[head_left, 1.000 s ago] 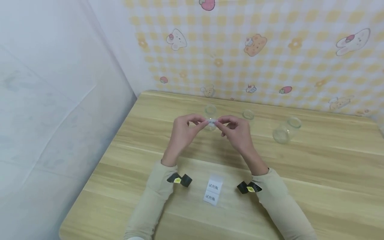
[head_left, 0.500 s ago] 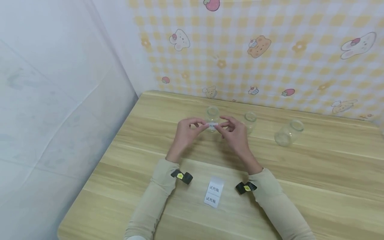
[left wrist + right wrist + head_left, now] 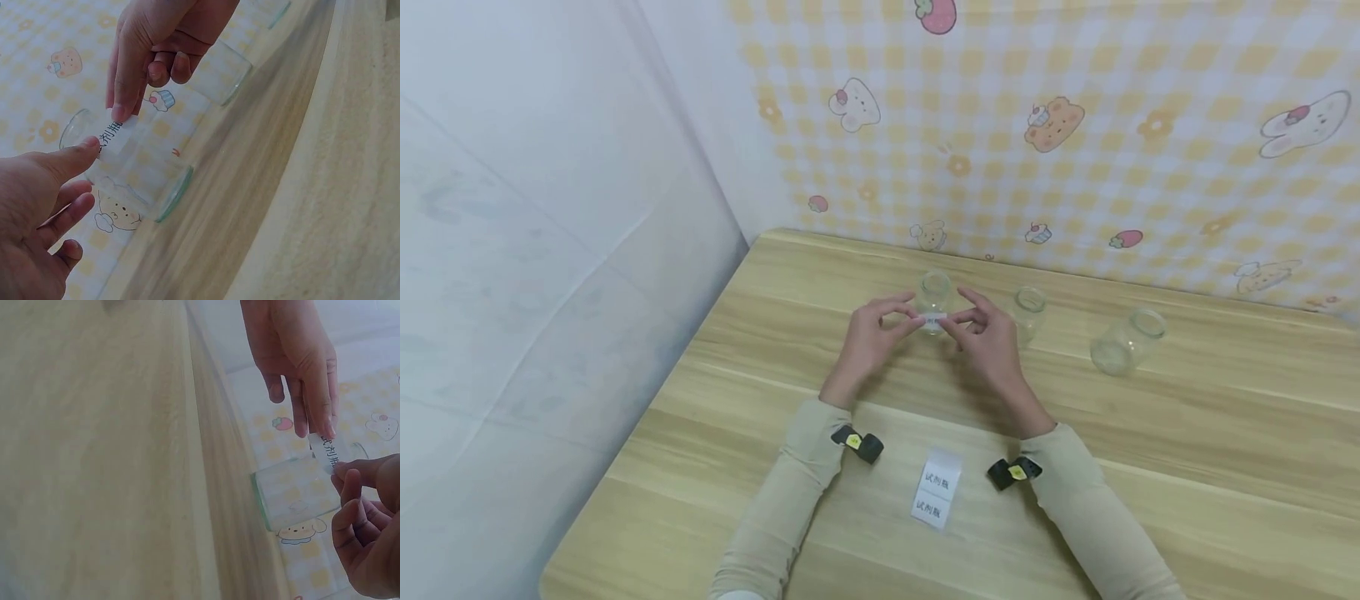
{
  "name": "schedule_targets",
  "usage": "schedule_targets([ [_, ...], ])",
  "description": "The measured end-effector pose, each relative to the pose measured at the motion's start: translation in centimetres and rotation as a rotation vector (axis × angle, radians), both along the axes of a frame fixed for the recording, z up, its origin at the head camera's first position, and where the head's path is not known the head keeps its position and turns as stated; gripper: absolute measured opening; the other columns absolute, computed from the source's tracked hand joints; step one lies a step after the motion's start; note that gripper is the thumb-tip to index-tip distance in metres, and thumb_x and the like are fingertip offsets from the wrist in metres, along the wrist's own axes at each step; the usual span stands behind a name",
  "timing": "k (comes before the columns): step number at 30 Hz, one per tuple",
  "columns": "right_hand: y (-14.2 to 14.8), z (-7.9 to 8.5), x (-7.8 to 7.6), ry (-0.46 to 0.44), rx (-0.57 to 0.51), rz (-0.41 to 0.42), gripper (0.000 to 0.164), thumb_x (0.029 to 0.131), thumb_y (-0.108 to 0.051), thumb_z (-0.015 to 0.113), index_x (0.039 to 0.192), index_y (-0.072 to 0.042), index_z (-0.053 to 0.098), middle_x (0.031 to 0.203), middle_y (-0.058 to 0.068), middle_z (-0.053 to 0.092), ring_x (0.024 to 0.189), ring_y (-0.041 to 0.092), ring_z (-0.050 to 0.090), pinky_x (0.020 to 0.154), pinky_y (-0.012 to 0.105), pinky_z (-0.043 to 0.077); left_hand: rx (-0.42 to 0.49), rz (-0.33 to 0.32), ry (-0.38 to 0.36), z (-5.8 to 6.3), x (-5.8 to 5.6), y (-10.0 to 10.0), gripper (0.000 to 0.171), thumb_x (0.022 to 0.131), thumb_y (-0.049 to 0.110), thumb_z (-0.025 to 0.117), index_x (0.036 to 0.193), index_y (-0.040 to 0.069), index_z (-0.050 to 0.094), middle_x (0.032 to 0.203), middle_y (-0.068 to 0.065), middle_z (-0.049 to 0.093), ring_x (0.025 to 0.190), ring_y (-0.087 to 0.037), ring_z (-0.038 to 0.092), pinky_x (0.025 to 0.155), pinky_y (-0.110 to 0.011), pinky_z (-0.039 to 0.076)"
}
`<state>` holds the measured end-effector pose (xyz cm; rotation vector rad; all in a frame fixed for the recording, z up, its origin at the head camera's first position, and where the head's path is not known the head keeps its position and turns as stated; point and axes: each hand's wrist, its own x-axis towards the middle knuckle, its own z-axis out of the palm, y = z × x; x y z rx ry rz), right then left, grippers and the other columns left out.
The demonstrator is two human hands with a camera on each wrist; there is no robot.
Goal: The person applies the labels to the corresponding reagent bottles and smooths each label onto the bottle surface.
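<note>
A small white label (image 3: 933, 320) with printed black characters stretches between the two hands, in front of the leftmost clear glass jar (image 3: 936, 287). My left hand (image 3: 872, 337) pinches its left end with thumb and forefinger. At the other end, my right hand (image 3: 991, 340) pinches it the same way, the remaining fingers loosely bent. In the left wrist view the label (image 3: 115, 132) overlaps the side of the jar (image 3: 147, 181), near its mouth. The right wrist view has the label (image 3: 329, 450) close against the glass, fingertips right at its ends.
Just right of my right hand stands a second glass jar (image 3: 1030, 302). Farther right is a third glass jar (image 3: 1129, 342). A backing strip with two more printed labels (image 3: 936, 492) lies on the wooden table (image 3: 1150, 467) between my forearms. A checked cloth (image 3: 970, 125) covers the back wall.
The head view has shifted slightly. My right hand has drawn a little left, uncovering more of the second jar. Both hands keep hold of the label at the first jar.
</note>
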<state>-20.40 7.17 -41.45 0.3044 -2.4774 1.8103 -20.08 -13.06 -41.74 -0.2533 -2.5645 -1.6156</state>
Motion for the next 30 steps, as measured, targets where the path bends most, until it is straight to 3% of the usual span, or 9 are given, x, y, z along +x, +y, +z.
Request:
schedule_targets([
  [8, 0.18, -0.2, -0.23, -0.007, -0.01, -0.006, 0.057, 0.093, -0.009, 0.078, 0.145, -0.001, 0.056, 0.099, 0.022, 0.076, 0.056, 0.023, 0.064, 0.044, 0.017, 0.041, -0.013, -0.004, 0.005, -0.01, -0.2, 0.21, 0.012, 0.094, 0.027, 0.077, 0.095, 0.014, 0.075, 0.14, -0.006, 0.066, 0.136, -0.03, 0.054, 0.118, -0.054, 0.034],
  [16, 0.16, -0.31, -0.16, 0.011, 0.05, -0.01, 0.05, 0.093, -0.008, 0.078, 0.14, -0.002, 0.062, 0.098, 0.018, 0.077, 0.058, 0.034, 0.065, 0.042, 0.018, 0.036, -0.025, 0.002, 0.0, -0.26, -0.15, 0.34, 0.012, 0.096, 0.026, 0.076, 0.094, 0.014, 0.074, 0.14, -0.005, 0.066, 0.138, -0.03, 0.053, 0.119, -0.053, 0.034],
  [30, 0.24, -0.3, -0.27, -0.01, 0.044, 0.001, 0.054, 0.094, -0.012, 0.078, 0.143, -0.001, 0.059, 0.1, 0.02, 0.077, 0.059, 0.032, 0.066, 0.041, 0.017, 0.036, -0.037, -0.01, 0.008, -0.36, -0.15, 0.44, 0.011, 0.097, 0.024, 0.074, 0.096, 0.014, 0.073, 0.143, -0.005, 0.063, 0.14, -0.033, 0.051, 0.117, -0.056, 0.037],
])
